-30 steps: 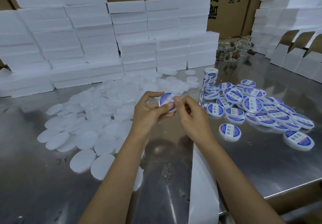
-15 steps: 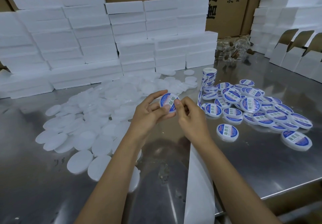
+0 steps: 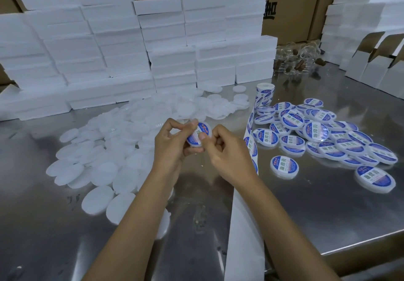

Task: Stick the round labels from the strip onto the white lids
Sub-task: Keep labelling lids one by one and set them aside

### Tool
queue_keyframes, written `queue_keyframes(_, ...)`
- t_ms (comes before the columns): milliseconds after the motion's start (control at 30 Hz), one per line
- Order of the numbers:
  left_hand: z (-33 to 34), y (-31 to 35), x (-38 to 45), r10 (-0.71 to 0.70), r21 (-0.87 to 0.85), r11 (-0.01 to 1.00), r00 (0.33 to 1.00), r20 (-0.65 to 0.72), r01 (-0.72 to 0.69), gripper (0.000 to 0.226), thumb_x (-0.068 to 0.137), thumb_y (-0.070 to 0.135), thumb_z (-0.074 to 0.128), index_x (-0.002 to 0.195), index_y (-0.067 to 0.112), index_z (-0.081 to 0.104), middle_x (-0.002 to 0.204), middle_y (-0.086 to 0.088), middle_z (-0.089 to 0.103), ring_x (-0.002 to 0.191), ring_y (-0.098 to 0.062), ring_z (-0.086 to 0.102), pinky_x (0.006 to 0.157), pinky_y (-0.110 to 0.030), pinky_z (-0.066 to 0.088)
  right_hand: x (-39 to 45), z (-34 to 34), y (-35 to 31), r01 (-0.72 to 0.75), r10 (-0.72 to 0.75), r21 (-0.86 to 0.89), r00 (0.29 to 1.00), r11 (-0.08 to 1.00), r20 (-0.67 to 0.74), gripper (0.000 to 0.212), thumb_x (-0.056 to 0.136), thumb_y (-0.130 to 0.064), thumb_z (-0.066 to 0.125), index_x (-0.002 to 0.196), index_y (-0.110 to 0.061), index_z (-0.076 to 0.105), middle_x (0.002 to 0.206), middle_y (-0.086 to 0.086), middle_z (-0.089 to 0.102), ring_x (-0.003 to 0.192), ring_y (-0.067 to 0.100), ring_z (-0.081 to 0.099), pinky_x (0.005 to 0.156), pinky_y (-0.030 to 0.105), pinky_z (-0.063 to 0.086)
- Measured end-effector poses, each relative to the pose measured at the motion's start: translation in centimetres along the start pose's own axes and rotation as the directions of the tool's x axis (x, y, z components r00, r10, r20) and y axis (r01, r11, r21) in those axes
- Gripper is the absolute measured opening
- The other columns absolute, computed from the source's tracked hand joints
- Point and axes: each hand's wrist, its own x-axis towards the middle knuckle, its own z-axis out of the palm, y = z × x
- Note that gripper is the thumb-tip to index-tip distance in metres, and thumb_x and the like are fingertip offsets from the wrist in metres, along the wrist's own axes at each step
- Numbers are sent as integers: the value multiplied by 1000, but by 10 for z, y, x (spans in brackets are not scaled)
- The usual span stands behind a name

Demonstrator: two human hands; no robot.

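Observation:
My left hand (image 3: 172, 140) holds a white lid with a blue round label (image 3: 197, 135) above the steel table, fingers curled around its rim. My right hand (image 3: 225, 149) is beside it, its thumb pressing on the label's face. A pile of plain white lids (image 3: 113, 149) spreads to the left. The label strip (image 3: 253, 147) runs from a roll (image 3: 265, 92) down past my right wrist, and its bare backing (image 3: 244, 237) hangs over the table's near edge. Labelled lids (image 3: 317, 132) are heaped on the right.
Stacks of white foam boxes (image 3: 140, 47) line the back of the steel table (image 3: 317, 215). Folded white cartons (image 3: 376, 66) stand at the back right, brown cardboard boxes (image 3: 290, 5) behind. Clear plastic items (image 3: 297, 57) lie near the back. The table's near right edge (image 3: 360, 248) drops off.
Both hands stay together on the lid. The lid has tilted and my right thumb has slid across the label's face.

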Motion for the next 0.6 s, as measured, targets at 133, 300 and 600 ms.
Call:
queue_keyframes(133, -1, -4, 4, -13, 45, 999, 996, -93, 17, 33, 94, 23, 71, 71, 13, 49, 79, -15, 75, 67, -27, 73, 49, -28, 57, 1, 2, 5, -52, 50, -28, 998, 998, -40, 50, 94, -38, 63, 57, -17, 37, 45, -10, 40, 47, 12, 36, 50, 24, 25)
queue_keyframes(300, 3, -6, 6, -89, -16, 996, 995, -37, 89, 25, 102, 31, 59, 92, 9, 64, 92, -14, 77, 79, -25, 76, 59, -28, 59, 7, -2, 7, -198, 199, 22, 977, 980, -79, 48, 97, -39, 59, 58, -14, 46, 45, -12, 43, 48, 10, 37, 54, 29, 30)
queue_keyframes(600, 5, -7, 2, -147, 60, 987, 989, -17, 148, 22, 104, 12, 47, 109, 9, 68, 91, -15, 77, 72, -26, 75, 56, -30, 59, 44, -85, 34, -492, 673, 496, 676, 715, -299, 38, 100, -37, 56, 75, -14, 72, 50, -6, 62, 45, 8, 50, 53, 22, 43)
